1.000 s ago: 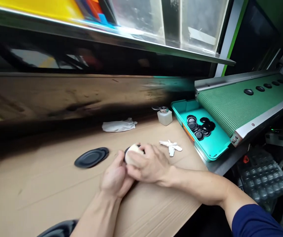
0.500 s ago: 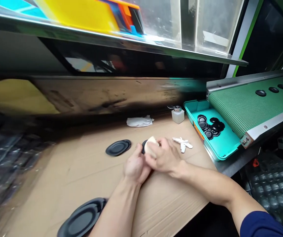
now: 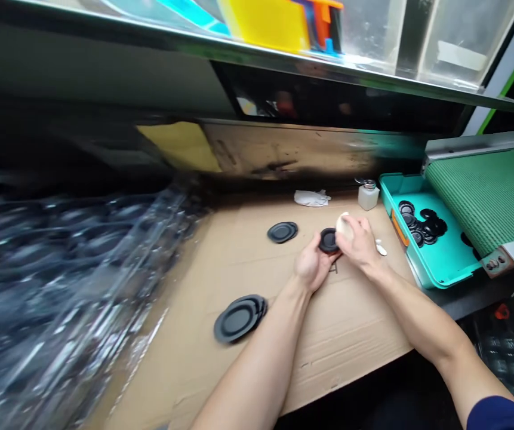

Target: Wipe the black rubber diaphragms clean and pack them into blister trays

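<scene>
In the head view, the left hand grasps a round black disc above the cardboard sheet; the right hand pinches a cream pad at the disc's right edge. Work on this disc looks underway, not finished. Overlapping black discs lie in a near-left group and a far-left group; whether those are done cannot be told. More discs remain in the teal tray at right.

The right hand partly hid the pale pad — clear plastic blurred at nine o'clock, conveyor cropped at three.
</scene>
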`<state>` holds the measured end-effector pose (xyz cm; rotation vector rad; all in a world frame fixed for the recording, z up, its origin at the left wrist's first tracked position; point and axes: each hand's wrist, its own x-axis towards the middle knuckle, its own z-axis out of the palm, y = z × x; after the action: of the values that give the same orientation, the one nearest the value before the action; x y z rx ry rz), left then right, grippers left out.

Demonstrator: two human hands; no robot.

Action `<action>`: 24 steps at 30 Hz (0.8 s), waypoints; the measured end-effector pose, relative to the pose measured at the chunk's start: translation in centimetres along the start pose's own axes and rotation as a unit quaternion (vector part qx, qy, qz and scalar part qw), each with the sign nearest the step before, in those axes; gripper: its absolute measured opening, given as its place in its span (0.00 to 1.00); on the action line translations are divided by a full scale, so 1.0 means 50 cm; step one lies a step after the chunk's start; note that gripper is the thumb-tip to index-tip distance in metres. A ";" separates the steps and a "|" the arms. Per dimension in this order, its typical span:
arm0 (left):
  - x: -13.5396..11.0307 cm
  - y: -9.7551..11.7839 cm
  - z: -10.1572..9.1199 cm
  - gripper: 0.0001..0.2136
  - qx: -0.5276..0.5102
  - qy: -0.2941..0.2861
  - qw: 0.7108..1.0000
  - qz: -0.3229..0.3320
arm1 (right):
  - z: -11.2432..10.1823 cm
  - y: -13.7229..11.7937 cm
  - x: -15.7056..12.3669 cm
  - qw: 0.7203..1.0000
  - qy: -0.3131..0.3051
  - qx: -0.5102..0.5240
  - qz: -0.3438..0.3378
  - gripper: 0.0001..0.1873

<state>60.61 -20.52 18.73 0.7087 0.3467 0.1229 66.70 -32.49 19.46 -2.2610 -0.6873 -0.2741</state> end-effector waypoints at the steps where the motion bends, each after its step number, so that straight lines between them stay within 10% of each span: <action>1: 0.001 0.001 0.000 0.20 -0.008 0.001 1.000 0.000 | -0.004 0.003 0.003 1.000 0.001 0.015 0.003 0.29; 24: 0.003 -0.012 -0.005 0.19 -0.025 -0.007 0.999 0.028 | 0.000 -0.045 -0.006 0.983 -0.090 -0.157 -0.024 0.25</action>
<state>60.67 -20.79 18.15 0.6690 0.3100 0.1789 65.23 -31.30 20.67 -2.5952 -0.8429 -0.2142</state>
